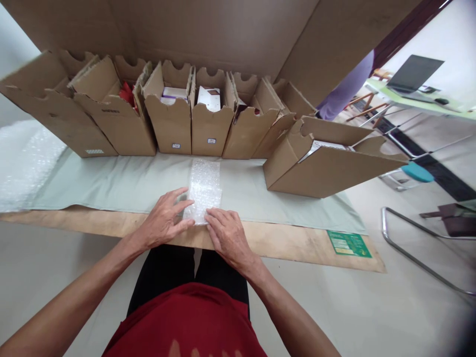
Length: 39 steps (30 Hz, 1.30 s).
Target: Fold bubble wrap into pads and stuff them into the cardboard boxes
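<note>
At the frame's centre, a bubble-wrap strip [204,183] is laid on pale-green cloth [243,186]. Its left edge is touched by the left hand [163,218], fingers spread; its lower right corner by the right hand [229,235], fingers pressed together.

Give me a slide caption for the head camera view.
Left hand and right hand at bubble wrap, in front of cardboard boxes.

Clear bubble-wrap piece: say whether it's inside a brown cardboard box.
No, the clear bubble-wrap piece lies on the pale green cloth, outside the brown cardboard boxes.
</note>
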{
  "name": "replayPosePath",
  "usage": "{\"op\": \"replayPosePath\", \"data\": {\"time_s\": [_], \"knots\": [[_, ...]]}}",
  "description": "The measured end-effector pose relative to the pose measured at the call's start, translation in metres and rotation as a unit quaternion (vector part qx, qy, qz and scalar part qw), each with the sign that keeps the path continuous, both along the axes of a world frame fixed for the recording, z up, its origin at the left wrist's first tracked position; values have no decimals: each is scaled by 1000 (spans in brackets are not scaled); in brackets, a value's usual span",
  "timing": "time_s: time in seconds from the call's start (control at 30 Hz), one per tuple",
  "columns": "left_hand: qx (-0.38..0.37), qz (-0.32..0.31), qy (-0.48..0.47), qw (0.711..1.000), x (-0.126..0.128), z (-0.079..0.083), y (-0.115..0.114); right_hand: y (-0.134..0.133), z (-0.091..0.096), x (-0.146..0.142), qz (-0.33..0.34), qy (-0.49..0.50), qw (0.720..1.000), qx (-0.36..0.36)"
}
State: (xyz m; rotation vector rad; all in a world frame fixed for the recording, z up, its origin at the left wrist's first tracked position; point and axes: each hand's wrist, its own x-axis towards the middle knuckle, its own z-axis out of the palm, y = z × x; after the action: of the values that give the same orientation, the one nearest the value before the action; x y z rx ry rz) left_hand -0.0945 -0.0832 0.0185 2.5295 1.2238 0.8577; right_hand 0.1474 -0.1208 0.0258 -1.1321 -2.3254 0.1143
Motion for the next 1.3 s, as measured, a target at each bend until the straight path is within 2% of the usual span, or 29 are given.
{"op": "replayPosePath", "data": {"time_s": [0.1,0.3,0.43,0.53,0.6,0.7,0.83,0.93,1.03,1.13,1.2,1.3], "knots": [[-10,-47,-18,999,-6,6,-8,3,6,3,-9,82,995,-56],[-33,11,-72,997,3,15,-14,11,19,10,-38,177,964,-197],[-44,-1,-98,994,10,13,-10,19,14,14,-61,233,935,-262],[-51,19,-101,993,12,10,-6,28,8,12,-84,275,913,-289],[-64,46,-101,992,14,10,-4,33,6,8,-92,287,909,-289],[-100,89,-105,985,18,13,-1,37,6,5,-105,280,917,-263],[-154,141,-119,971,23,16,5,31,6,8,-124,224,960,-117],[-159,156,-116,968,26,13,8,25,6,12,-84,124,988,-39],[-116,166,-92,975,29,8,7,24,4,12,-9,19,999,-38],[-58,174,-65,981,29,6,4,31,3,9,19,-26,998,-55],[-37,148,-60,986,26,7,0,35,7,8,18,-14,997,-75],[-36,65,-69,995,20,12,-7,36,19,11,24,42,992,-120]]}}
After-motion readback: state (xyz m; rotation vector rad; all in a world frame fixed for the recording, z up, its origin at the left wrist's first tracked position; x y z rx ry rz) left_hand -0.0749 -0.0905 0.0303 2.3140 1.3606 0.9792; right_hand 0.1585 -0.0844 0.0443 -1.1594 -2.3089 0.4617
